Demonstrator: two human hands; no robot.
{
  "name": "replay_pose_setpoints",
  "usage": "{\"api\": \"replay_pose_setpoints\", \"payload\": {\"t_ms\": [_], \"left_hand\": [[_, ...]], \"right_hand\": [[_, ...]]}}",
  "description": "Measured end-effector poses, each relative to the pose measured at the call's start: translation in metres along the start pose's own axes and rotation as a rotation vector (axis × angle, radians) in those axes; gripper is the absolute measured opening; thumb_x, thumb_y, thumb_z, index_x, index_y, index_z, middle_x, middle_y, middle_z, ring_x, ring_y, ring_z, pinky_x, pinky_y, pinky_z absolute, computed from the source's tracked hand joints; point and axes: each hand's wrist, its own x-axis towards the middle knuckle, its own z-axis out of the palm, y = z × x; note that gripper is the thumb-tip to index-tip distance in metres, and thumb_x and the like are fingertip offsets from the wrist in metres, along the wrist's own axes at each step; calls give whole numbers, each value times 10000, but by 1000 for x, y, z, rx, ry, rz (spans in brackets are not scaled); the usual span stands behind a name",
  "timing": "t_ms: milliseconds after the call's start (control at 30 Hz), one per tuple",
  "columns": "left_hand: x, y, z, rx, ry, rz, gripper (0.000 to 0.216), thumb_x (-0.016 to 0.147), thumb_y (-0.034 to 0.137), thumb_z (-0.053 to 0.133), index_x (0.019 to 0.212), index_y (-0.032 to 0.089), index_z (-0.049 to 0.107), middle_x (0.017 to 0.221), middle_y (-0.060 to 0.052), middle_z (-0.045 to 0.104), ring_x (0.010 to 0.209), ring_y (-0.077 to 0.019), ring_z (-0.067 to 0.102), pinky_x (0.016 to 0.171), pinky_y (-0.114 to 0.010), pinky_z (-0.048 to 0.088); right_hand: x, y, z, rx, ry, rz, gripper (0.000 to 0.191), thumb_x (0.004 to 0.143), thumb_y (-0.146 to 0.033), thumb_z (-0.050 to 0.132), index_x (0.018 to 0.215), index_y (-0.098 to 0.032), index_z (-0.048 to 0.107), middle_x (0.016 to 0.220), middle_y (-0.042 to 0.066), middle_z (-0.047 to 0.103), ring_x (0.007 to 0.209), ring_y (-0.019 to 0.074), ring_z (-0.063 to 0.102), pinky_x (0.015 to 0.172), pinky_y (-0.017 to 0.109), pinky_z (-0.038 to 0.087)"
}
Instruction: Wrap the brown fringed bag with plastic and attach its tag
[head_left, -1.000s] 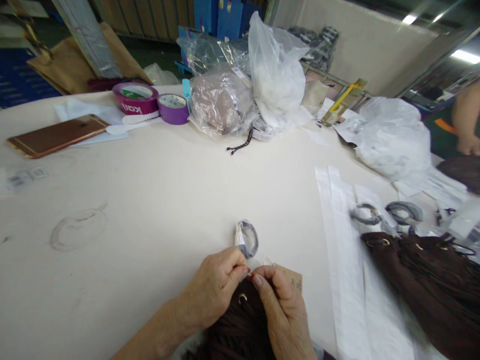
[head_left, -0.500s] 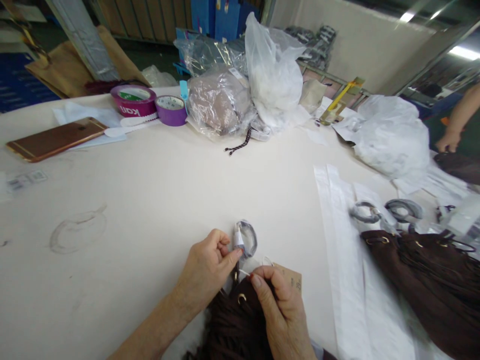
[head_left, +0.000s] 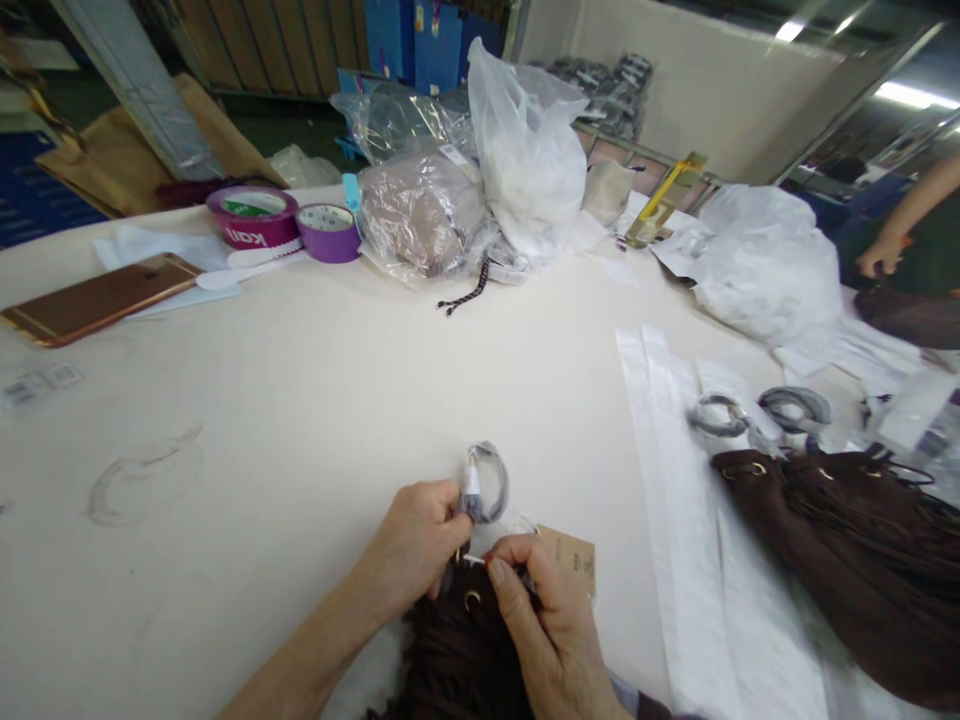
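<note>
At the near edge of the table point(head_left: 315, 400), a dark brown bag point(head_left: 465, 655) lies under both hands, its brass eyelet point(head_left: 472, 599) showing between them. The left hand point(head_left: 416, 540) is curled almost closed, its fingertips pinching the white-wrapped end of a small grey cord loop point(head_left: 487, 480) that sticks up beyond the knuckles. The right hand point(head_left: 544, 625) is closed in a fine pinch on a thin white string point(head_left: 474, 560) running across to the left hand, with a brown paper tag point(head_left: 574, 550) lying just behind its fingers.

To do this well, the string is best kept taut and short between the two pinches, close to the eyelet, so it does not slip or snag the bag's fringe, and the tag should stay free of the knot.

Compared with half a second ago, the left hand has closed further and come nearer to the right, and the gap between them has narrowed.

Farther out lie white paper strips point(head_left: 675, 480), more brown bags point(head_left: 847, 550), white plastic sacks point(head_left: 525, 150), purple tape rolls point(head_left: 255, 215) and a phone point(head_left: 97, 298). Another person's hand point(head_left: 877, 255) works at the far right.
</note>
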Motion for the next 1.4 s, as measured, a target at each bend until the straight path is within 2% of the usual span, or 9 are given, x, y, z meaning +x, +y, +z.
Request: {"api": "replay_pose_setpoints", "payload": {"t_ms": [100,200,400,600,833,1400], "left_hand": [[-3,-5,1,-182,39,-24,166,675,309,412,544,210,389,307,96,358,235,-86,365,295,-169,190],[-6,-7,0,-248,81,-42,213,633,393,432,539,204,406,280,93,354,221,-73,336,295,-157,176],[-9,-5,1,-257,127,-80,276,611,459,440,522,199,417,252,81,355,218,-64,316,305,-147,200],[-10,-5,2,-253,140,-71,293,623,473,449,518,203,406,255,83,348,220,-66,322,298,-148,188],[-10,-6,2,-275,139,-61,263,615,446,457,523,205,407,266,85,355,224,-70,330,297,-152,194],[-9,-4,2,-269,130,-37,224,644,392,445,533,199,423,275,92,351,226,-63,323,290,-145,193]], "right_hand": [[0,1,0,-103,-23,-83,167,893,-236,403,760,-212,502,685,-12,518,603,125,463,562,234,366],[0,4,1,-164,-45,-141,132,881,-184,410,773,-211,482,675,-16,512,601,122,471,540,230,356],[-5,1,8,-150,30,-44,136,883,-179,412,762,-209,466,702,-8,517,646,136,473,577,256,336],[-5,-1,9,-155,41,-30,136,881,-185,417,757,-210,467,713,-4,524,664,140,485,583,263,343],[1,6,5,-235,-9,-169,117,868,-146,441,776,-209,479,698,-7,537,648,132,511,553,238,373],[3,1,6,-256,-20,-230,127,860,-118,425,782,-195,488,716,11,543,665,141,519,583,248,394]]}}
